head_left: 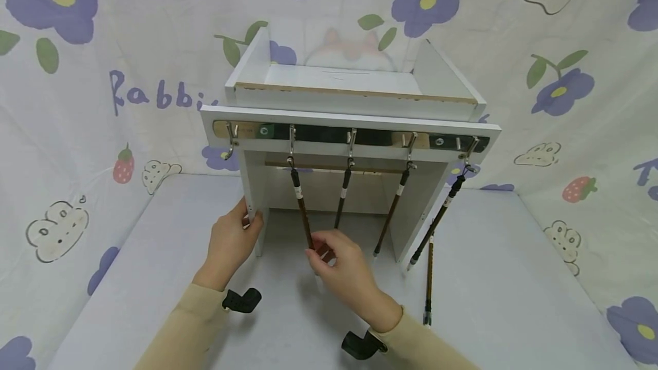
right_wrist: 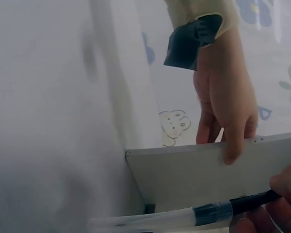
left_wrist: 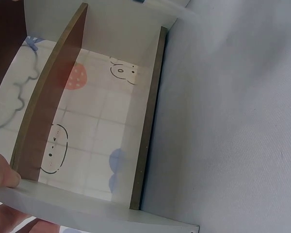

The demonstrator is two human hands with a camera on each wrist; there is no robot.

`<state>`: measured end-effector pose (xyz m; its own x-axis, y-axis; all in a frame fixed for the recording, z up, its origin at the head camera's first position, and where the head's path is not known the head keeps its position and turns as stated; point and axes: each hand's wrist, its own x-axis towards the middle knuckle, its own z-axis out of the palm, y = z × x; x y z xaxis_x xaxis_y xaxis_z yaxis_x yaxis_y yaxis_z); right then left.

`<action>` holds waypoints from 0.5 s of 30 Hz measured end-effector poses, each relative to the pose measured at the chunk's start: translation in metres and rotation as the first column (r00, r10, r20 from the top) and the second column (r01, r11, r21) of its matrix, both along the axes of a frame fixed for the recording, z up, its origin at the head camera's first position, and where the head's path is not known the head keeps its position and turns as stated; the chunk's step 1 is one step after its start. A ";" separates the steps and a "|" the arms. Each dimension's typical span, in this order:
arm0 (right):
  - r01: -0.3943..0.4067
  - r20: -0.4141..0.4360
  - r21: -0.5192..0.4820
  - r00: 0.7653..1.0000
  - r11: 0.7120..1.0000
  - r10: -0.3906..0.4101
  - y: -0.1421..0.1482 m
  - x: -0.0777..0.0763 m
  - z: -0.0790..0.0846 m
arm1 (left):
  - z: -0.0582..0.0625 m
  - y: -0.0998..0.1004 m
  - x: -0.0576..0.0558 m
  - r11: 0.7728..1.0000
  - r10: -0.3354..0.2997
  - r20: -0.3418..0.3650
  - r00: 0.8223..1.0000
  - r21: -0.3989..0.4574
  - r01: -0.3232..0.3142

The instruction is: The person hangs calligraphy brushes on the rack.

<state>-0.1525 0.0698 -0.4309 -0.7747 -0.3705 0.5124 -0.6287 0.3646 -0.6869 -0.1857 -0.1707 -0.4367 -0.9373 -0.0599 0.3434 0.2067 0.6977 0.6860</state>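
Note:
A white shelf rack point(head_left: 329, 116) with a row of metal hooks stands on the table. My left hand point(head_left: 231, 241) grips its left side panel point(left_wrist: 87, 208), thumb on one face and fingers on the other. My right hand point(head_left: 344, 267) pinches the lower part of a calligraphy brush point(head_left: 302, 204) that hangs by its loop from the second hook from the left. Its pale tip point(right_wrist: 150, 221) points away from the fingers in the right wrist view. More brushes hang to its right: one point(head_left: 343, 193) behind, another point(head_left: 393, 210), and a tilted one point(head_left: 437, 221) on the end hook.
Another brush point(head_left: 429, 278) lies on the table point(head_left: 514, 278) to the right of the rack. The leftmost hook point(head_left: 229, 141) holds nothing. An open-topped tray section point(head_left: 354, 96) forms the rack's top. Behind hangs a printed cloth point(head_left: 154, 44) with flowers and rabbits.

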 end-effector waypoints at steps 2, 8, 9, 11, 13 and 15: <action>0.008 -0.023 0.008 1.000 1.000 -0.007 -0.002 -0.001 -0.002 | 0.000 0.001 0.000 1.000 -0.001 -0.002 1.000 -0.005 0.001; 0.028 -0.031 0.027 0.999 0.999 -0.027 -0.004 -0.004 -0.004 | -0.001 0.001 0.000 1.000 -0.003 -0.007 1.000 -0.004 0.003; 0.030 -0.027 0.028 0.999 0.999 -0.030 -0.004 -0.004 -0.005 | -0.001 0.001 0.000 1.000 -0.004 -0.008 1.000 -0.003 0.004; 0.033 -0.020 0.029 0.999 0.999 -0.033 -0.005 -0.005 -0.005 | -0.001 0.001 0.000 1.000 -0.005 -0.007 1.000 0.000 0.005; 0.033 -0.016 0.028 0.999 0.999 -0.033 -0.005 -0.006 -0.006 | -0.001 0.000 -0.001 1.000 -0.003 -0.003 1.000 0.004 0.003; 0.033 -0.018 0.026 0.999 0.999 -0.032 -0.006 -0.007 -0.007 | -0.001 0.000 -0.001 1.000 -0.001 0.002 1.000 0.008 0.001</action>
<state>-0.1591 0.0640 -0.4376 -0.7775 -0.3589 0.5163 -0.6281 0.4026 -0.6659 -0.1864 -0.1707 -0.4378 -0.9382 -0.0617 0.3406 0.2058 0.6918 0.6921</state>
